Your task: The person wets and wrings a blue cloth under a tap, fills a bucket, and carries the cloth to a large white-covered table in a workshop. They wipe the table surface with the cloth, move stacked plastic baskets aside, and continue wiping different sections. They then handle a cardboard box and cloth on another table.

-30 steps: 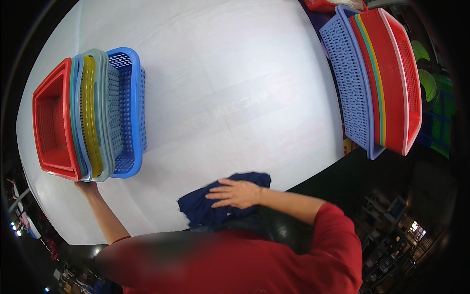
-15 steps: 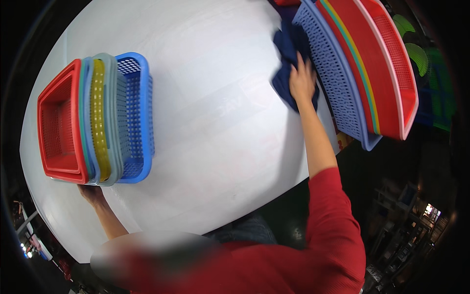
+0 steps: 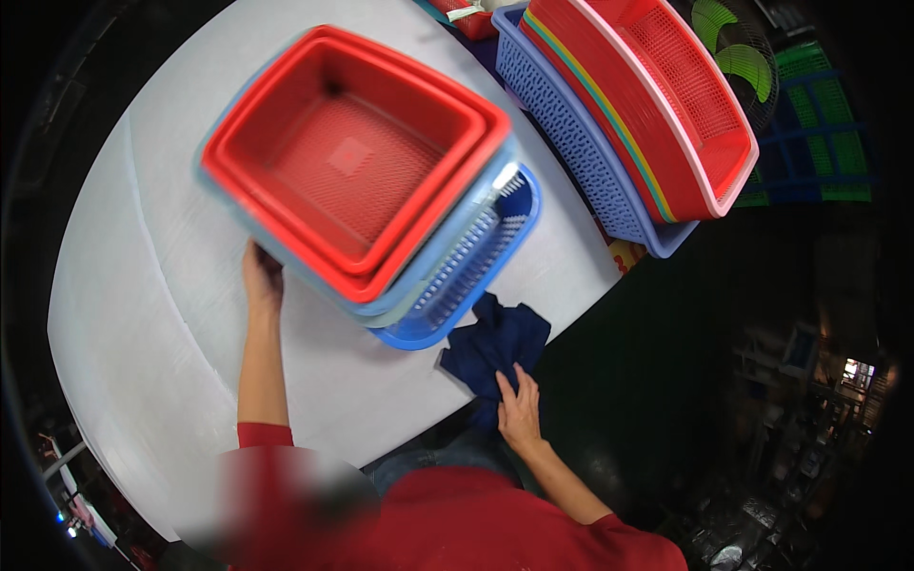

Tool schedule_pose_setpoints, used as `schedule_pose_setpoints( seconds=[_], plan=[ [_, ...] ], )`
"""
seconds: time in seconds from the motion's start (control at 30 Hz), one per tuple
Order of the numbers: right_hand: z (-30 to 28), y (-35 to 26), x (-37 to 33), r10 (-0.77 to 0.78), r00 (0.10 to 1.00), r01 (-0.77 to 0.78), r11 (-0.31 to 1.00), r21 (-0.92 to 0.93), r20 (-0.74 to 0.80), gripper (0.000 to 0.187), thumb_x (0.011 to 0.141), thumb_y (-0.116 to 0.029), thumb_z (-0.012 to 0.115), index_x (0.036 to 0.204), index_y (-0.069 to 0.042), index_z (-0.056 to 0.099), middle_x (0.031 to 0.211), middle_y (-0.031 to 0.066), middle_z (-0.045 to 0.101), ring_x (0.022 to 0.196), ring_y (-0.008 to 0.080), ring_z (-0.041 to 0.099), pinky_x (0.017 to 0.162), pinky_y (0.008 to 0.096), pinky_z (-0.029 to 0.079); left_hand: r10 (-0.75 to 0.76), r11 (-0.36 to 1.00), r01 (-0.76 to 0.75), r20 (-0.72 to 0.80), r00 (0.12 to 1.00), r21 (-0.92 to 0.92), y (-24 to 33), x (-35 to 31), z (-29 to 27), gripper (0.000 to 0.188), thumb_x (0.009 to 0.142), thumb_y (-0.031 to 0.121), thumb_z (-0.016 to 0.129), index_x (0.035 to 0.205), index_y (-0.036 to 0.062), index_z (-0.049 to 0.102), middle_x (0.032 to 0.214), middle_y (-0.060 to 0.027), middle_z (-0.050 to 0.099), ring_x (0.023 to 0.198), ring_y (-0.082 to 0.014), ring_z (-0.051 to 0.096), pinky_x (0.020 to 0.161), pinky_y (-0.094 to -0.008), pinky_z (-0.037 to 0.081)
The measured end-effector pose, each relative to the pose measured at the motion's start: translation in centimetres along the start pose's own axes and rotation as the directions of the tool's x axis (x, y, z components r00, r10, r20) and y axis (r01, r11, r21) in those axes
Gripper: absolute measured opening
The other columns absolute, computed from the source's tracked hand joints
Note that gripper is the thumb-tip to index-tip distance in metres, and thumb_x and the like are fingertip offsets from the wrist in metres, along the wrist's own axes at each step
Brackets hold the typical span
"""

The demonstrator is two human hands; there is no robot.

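Observation:
A nested stack of plastic baskets, with a red basket (image 3: 347,157) uppermost and a bright blue basket (image 3: 447,309) at the bottom, sits over the middle of the white table, slightly blurred. My left hand (image 3: 264,278) grips the stack's near left side, its fingertips partly hidden by the baskets. By the table's front edge, my right hand (image 3: 520,414) holds a crumpled navy cloth (image 3: 500,347) with its fingers. Part of the cloth hangs toward my lap, close to the blue basket's corner.
At the far right stands another nested row of baskets (image 3: 609,114), red ones with a blue-violet one (image 3: 571,143) on the near-left side. Behind it is a fan with green blades (image 3: 743,71). The white table (image 3: 143,314) ends in a slanting front edge.
The basket stack has moved right from the left side, turning so the red basket's inside faces up. My right hand has drawn the cloth back from the far baskets to the front edge.

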State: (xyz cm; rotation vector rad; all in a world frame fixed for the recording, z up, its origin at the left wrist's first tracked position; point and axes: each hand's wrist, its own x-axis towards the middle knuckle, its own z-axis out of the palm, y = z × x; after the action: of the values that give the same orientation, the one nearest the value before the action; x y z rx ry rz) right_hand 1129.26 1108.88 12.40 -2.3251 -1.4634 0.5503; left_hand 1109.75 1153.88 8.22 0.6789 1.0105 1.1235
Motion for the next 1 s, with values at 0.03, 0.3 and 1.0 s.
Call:
schedule_pose_setpoints(
  seconds=[0.03,0.3,1.0],
  plan=[
    [-0.6,0.2,-0.1,0.053,0.998,-0.052,0.998,0.035,-0.028,0.068,0.070,0.004,0.061,0.134,-0.008,0.046,0.139,0.0248,0.035,0.121,0.0417,0.039,0.099,0.0501,0.035,-0.047,0.998,0.041,0.130,0.990,0.050,-1.2,-0.4,2.8,0.034,0.097,0.031,0.043,0.110,0.0044,0.060,0.108,-0.0039,0.063,0.091,-0.0134,0.061,0.075,-0.0308,0.051],
    [-2.7,-1.6,4.5,-0.228,0.967,0.252,0.920,0.302,-0.112,0.057,0.068,-0.009,0.071,0.124,-0.012,0.059,0.126,0.0256,0.050,0.111,0.0384,0.052,0.093,0.0433,0.044,-0.249,0.956,0.173,0.345,0.905,0.236,-6.6,-3.0,19.2,0.037,0.095,0.034,0.047,0.117,0.0056,0.057,0.109,-0.0063,0.059,0.096,-0.0173,0.057,0.075,-0.0354,0.053],
    [24.1,-32.1,46.6,-0.428,0.864,0.342,0.885,-0.315,-0.265,0.062,0.091,-0.047,0.048,0.141,-0.013,0.038,0.148,0.0229,0.028,0.138,0.0381,0.026,0.108,0.0548,0.024,0.416,0.662,0.560,-0.866,0.278,0.498,8.3,-48.3,-44.5,0.032,0.101,0.027,0.039,0.116,0.0051,0.058,0.113,-0.0038,0.061,0.106,-0.0148,0.057,0.085,-0.0301,0.044]
  ],
)
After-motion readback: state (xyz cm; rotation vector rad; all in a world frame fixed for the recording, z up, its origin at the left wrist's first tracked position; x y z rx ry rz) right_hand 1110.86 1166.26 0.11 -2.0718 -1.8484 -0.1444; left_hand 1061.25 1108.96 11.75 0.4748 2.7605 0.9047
